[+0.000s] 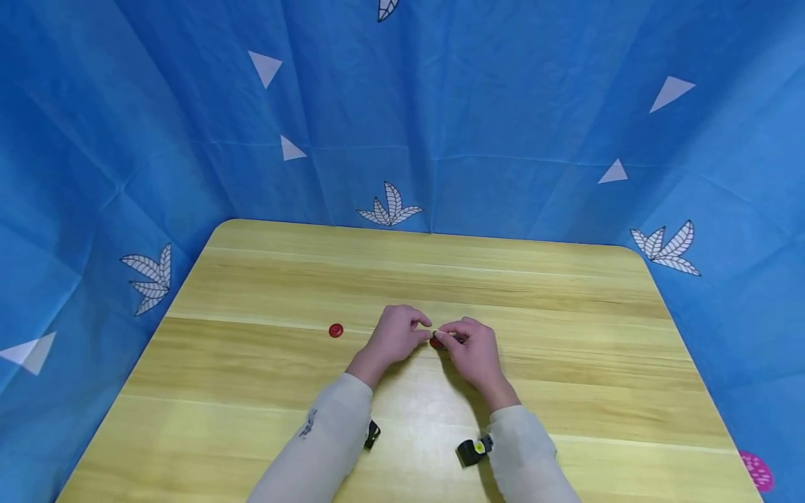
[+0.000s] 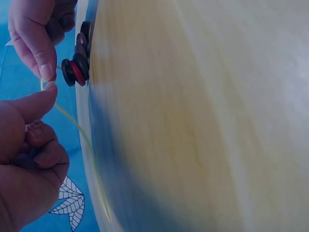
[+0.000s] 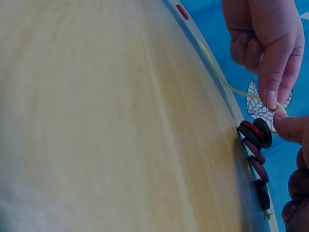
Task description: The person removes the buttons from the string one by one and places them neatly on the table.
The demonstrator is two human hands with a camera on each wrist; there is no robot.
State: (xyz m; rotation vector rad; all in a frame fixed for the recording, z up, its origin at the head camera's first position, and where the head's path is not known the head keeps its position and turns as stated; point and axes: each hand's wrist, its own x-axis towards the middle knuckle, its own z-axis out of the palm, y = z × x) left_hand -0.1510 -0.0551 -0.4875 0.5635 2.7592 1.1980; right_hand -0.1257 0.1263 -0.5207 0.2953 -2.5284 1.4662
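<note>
Both hands meet fingertip to fingertip over the middle of the table. My left hand pinches a thin yellow cord, whose long loose end trails off to the left across the table. With thumb and finger, my right hand pinches the same cord just beside the left fingertips. Below the right fingers, several round buttons, dark ones and a red one, sit in a row on the cord. The foremost dark button stands on edge near the fingertips. The right hand partly covers the row in the head view.
A single red button lies on the wooden table left of the left hand. Blue patterned cloth hangs behind and beside the table. Black wrist devices show at both sleeves.
</note>
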